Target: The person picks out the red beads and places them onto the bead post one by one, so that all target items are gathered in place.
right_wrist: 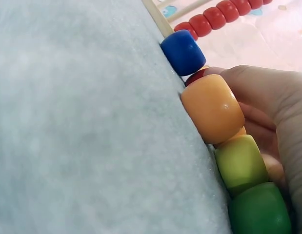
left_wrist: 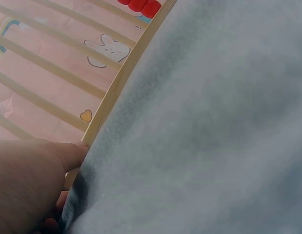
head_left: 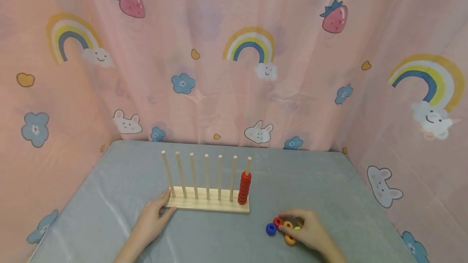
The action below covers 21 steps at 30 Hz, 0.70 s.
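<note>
A wooden peg stand [head_left: 204,204] has a row of several upright pegs, and red beads [head_left: 244,188] are stacked on the rightmost one. My left hand [head_left: 151,216] grips the left end of its base, thumb at the front edge and fingers at the end. On the cloth to the right, my right hand [head_left: 308,230] pinches a loose red bead [head_left: 278,222] between thumb and finger. Around that hand lie a blue bead [head_left: 271,229], orange beads [head_left: 290,240], a yellow-green bead [right_wrist: 241,163] and a green bead [right_wrist: 260,210], the last two mostly hidden in the head view.
Grey cloth [head_left: 204,238] covers the table under the stand and beads. A pink curtain [head_left: 219,104] printed with rainbows, rabbits and strawberries hangs behind the table and along both sides.
</note>
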Each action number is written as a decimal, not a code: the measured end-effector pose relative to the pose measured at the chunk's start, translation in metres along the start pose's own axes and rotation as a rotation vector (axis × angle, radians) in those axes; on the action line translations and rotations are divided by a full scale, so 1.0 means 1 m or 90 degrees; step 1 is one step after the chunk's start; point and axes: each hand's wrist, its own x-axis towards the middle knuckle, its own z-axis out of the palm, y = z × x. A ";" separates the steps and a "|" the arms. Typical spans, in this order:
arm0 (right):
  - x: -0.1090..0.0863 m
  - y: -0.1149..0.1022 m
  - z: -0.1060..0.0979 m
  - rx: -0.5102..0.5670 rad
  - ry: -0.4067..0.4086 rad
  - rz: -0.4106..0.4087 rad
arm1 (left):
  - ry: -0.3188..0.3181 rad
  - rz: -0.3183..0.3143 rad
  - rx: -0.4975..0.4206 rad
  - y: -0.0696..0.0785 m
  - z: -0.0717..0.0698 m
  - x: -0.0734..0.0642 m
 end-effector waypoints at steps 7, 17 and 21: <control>0.001 0.003 0.000 -0.006 -0.013 -0.002 | -0.006 -0.008 0.000 0.000 0.001 -0.001; 0.003 0.002 0.000 -0.001 -0.032 -0.003 | -0.012 -0.018 -0.006 0.001 0.000 0.000; 0.003 0.001 0.000 -0.008 -0.028 -0.008 | -0.006 -0.015 -0.007 0.001 0.000 0.000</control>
